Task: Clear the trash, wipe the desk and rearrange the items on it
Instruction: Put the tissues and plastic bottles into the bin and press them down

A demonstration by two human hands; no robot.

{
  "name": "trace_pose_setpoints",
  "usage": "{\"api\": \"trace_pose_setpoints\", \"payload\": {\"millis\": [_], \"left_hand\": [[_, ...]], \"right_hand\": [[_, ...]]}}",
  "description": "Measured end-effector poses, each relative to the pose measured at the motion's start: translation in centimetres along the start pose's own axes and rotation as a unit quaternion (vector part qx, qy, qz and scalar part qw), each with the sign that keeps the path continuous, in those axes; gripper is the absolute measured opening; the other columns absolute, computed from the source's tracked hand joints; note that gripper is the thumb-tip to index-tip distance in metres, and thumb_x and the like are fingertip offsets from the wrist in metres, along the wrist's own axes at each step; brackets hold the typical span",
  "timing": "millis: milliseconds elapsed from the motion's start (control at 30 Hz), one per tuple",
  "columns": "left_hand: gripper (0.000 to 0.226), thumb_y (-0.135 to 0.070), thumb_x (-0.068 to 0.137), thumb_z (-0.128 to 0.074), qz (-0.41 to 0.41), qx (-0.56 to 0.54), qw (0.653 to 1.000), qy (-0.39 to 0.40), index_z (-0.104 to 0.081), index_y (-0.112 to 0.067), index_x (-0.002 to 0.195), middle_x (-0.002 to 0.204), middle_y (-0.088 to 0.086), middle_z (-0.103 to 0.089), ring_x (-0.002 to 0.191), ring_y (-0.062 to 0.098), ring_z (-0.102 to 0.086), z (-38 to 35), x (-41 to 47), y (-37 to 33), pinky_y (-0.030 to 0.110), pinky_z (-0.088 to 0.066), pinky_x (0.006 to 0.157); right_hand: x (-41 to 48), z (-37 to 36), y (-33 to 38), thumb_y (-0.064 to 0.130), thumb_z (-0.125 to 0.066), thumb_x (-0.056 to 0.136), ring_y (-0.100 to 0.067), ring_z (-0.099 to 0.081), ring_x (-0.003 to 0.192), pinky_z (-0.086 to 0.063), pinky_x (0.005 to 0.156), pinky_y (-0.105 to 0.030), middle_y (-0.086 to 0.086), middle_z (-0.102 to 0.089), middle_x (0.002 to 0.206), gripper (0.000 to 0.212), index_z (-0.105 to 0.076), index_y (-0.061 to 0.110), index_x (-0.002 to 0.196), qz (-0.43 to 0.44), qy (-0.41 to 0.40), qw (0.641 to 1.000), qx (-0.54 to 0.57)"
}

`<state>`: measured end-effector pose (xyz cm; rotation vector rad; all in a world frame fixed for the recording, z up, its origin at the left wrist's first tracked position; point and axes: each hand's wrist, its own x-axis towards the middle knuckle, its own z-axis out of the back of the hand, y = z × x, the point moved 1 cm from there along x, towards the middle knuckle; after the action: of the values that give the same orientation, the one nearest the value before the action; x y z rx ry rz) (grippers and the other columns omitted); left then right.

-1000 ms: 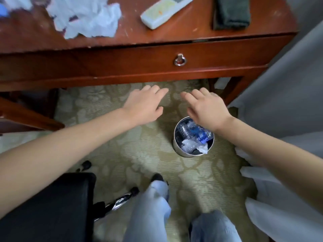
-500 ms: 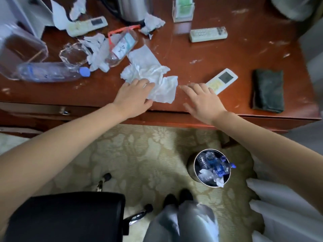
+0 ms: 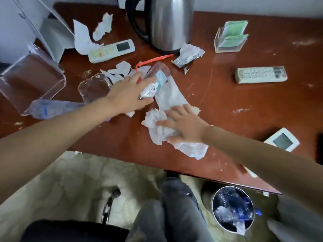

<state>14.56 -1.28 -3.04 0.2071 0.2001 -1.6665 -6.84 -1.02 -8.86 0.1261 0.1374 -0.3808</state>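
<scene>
White crumpled tissue paper (image 3: 157, 131) lies in the middle of the red-brown desk (image 3: 227, 105). My right hand (image 3: 183, 126) presses flat on it with fingers spread. My left hand (image 3: 127, 95) reaches over a clear plastic bottle (image 3: 158, 78) with a white label and a red strap; its fingers stretch across the bottle and the thumb lies beside it. More torn paper scraps (image 3: 103, 27) and a crumpled foil wrapper (image 3: 188, 55) litter the desk. A round metal trash bin (image 3: 214, 203), holding crushed bottles and tissue, stands on the carpet below the desk's front edge.
A steel kettle (image 3: 169, 23) stands at the back, a clear card holder (image 3: 230, 39) to its right. Three remotes (image 3: 111, 50) (image 3: 260, 75) (image 3: 281, 139) lie about. At left are a clear box (image 3: 31, 79), a glass ashtray (image 3: 94, 88) and a flattened bottle (image 3: 52, 109). A black chair (image 3: 70, 231) is below.
My view rose from the bin to the desktop. Both hands moved forward onto the desk: the right now presses on the tissue, the left has moved off the tissue and further in, onto the labelled bottle.
</scene>
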Motion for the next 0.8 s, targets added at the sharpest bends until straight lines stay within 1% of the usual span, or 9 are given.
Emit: {"api": "trace_pose_setpoints", "payload": {"millis": [100, 167, 233, 367, 433, 500, 600, 700, 800], "left_hand": [[0.078, -0.058, 0.083, -0.051, 0.005, -0.07, 0.997, 0.027, -0.008, -0.039, 0.145, 0.145, 0.007, -0.034, 0.124, 0.033, -0.044, 0.4, 2.1, 0.4, 0.046, -0.044, 0.086], [0.088, -0.057, 0.08, -0.058, 0.001, -0.109, 0.992, 0.058, -0.001, -0.041, 0.145, 0.143, 0.009, -0.038, 0.116, 0.033, -0.051, 0.4, 3.1, 0.6, 0.042, -0.047, 0.083], [0.094, -0.052, 0.077, -0.064, -0.011, -0.153, 0.986, 0.07, 0.001, -0.041, 0.144, 0.142, 0.007, -0.041, 0.113, 0.031, -0.054, 0.6, 3.9, 1.0, 0.042, -0.05, 0.084], [0.097, -0.04, 0.071, -0.072, -0.031, -0.27, 0.96, 0.066, -0.008, -0.037, 0.144, 0.13, 0.002, -0.053, 0.102, 0.023, -0.059, 1.9, 5.9, 2.8, 0.04, -0.05, 0.083], [0.096, -0.039, 0.07, -0.074, -0.037, -0.298, 0.95, 0.082, -0.012, -0.036, 0.143, 0.117, -0.002, -0.057, 0.095, 0.018, -0.059, 3.0, 6.9, 4.1, 0.036, -0.049, 0.081], [0.096, -0.045, 0.065, -0.073, -0.049, -0.319, 0.942, 0.096, -0.016, -0.036, 0.142, 0.118, -0.004, -0.054, 0.103, 0.015, -0.056, 4.1, 7.9, 5.6, 0.034, -0.047, 0.087], [0.091, -0.041, 0.068, -0.074, -0.067, -0.329, 0.936, 0.108, -0.019, -0.034, 0.141, 0.121, -0.006, -0.052, 0.107, 0.014, -0.055, 5.0, 9.1, 7.8, 0.035, -0.048, 0.089], [0.088, -0.04, 0.071, -0.074, -0.095, -0.307, 0.938, 0.128, -0.018, -0.033, 0.14, 0.123, -0.008, -0.053, 0.106, 0.012, -0.057, 5.2, 9.8, 9.3, 0.036, -0.05, 0.088], [0.087, -0.042, 0.071, -0.072, -0.12, -0.29, 0.938, 0.145, -0.019, -0.033, 0.139, 0.122, -0.009, -0.053, 0.103, 0.01, -0.056, 5.4, 10.2, 10.2, 0.036, -0.05, 0.087]], "right_hand": [[0.7, -0.2, -1.5, 0.022, -0.082, 0.06, -0.032, -0.058, 0.076, -0.052, 0.068, -0.041, -0.007, -0.059, 0.084, 0.047, -0.065, 0.018, 0.104, 0.032, -0.092, 0.994, 0.051], [0.9, 0.2, -2.7, 0.002, -0.082, 0.052, -0.029, -0.058, 0.067, -0.051, 0.06, -0.034, -0.009, -0.057, 0.079, 0.054, -0.063, 0.013, 0.101, 0.033, -0.104, 0.988, 0.113], [1.1, 1.4, -4.0, -0.004, -0.072, 0.058, -0.028, -0.058, 0.063, -0.047, 0.054, -0.027, -0.01, -0.055, 0.083, 0.05, -0.059, 0.011, 0.103, -0.006, -0.121, 0.977, 0.177], [2.2, 4.8, -7.8, 0.009, -0.049, 0.077, -0.019, -0.05, 0.069, -0.042, 0.063, -0.027, -0.008, -0.049, 0.09, 0.027, -0.059, 0.005, 0.102, -0.179, -0.223, 0.92, 0.27], [2.9, 6.0, -9.9, 0.008, -0.054, 0.082, -0.021, -0.051, 0.077, -0.037, 0.069, -0.025, -0.01, -0.049, 0.094, 0.021, -0.06, 0.002, 0.101, -0.275, -0.258, 0.886, 0.271], [4.0, 6.6, -12.0, 0.007, -0.058, 0.086, -0.03, -0.055, 0.086, -0.035, 0.074, -0.021, -0.017, -0.051, 0.104, 0.018, -0.06, 0.0, 0.102, -0.367, -0.269, 0.848, 0.27], [6.6, 7.2, -13.9, 0.03, -0.059, 0.088, -0.031, -0.056, 0.099, -0.038, 0.083, -0.028, -0.011, -0.045, 0.123, 0.034, -0.056, 0.008, 0.114, -0.47, -0.22, 0.812, 0.267], [9.5, 7.3, -14.7, 0.054, -0.06, 0.079, -0.033, -0.053, 0.112, -0.042, 0.087, -0.04, -0.004, -0.029, 0.142, 0.072, -0.034, 0.022, 0.137, -0.514, -0.113, 0.821, 0.222], [11.0, 6.2, -14.8, 0.056, -0.065, 0.074, -0.035, -0.052, 0.115, -0.042, 0.085, -0.042, -0.003, -0.023, 0.147, 0.089, -0.019, 0.023, 0.143, -0.534, -0.039, 0.819, 0.207]]}}
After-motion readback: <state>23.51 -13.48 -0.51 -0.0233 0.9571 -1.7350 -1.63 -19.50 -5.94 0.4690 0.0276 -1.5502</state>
